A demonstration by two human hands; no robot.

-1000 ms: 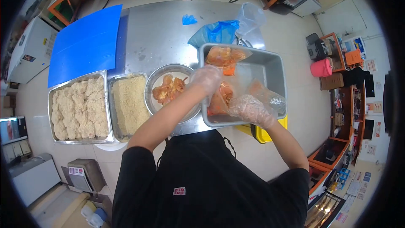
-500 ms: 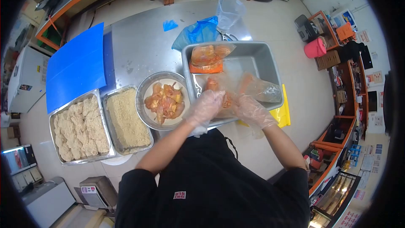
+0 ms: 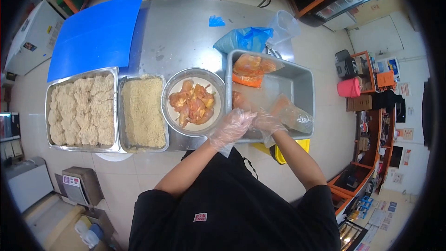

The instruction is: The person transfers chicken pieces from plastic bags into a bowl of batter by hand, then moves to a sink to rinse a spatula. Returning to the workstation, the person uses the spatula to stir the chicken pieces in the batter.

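My left hand [image 3: 233,126] and my right hand [image 3: 268,123], both in clear plastic gloves, meet at the near left part of a grey tub [image 3: 304,76]. Their fingers are closed on a clear plastic bag [image 3: 240,100] with orange-red chicken in it; the part in the fingers is mostly hidden. Another clear bag [image 3: 292,114] lies at the tub's near right, and a bag of marinated chicken [image 3: 251,69] sits at its far left. Beside my left hand stands a round metal bowl [image 3: 209,122] with raw chicken pieces [image 3: 193,104].
Left of the bowl are a tray of breading [image 3: 143,111] and a tray of coated pieces [image 3: 83,111], with a blue board [image 3: 95,37] behind. A blue plastic bag [image 3: 244,40], scissors [image 3: 274,53] and a clear jug [image 3: 284,27] stand beyond the tub. Something yellow [image 3: 297,148] is below its near edge.
My hands have drawn closer together at the bag. The head view has turned and shifted, so the table sits further right and more level.
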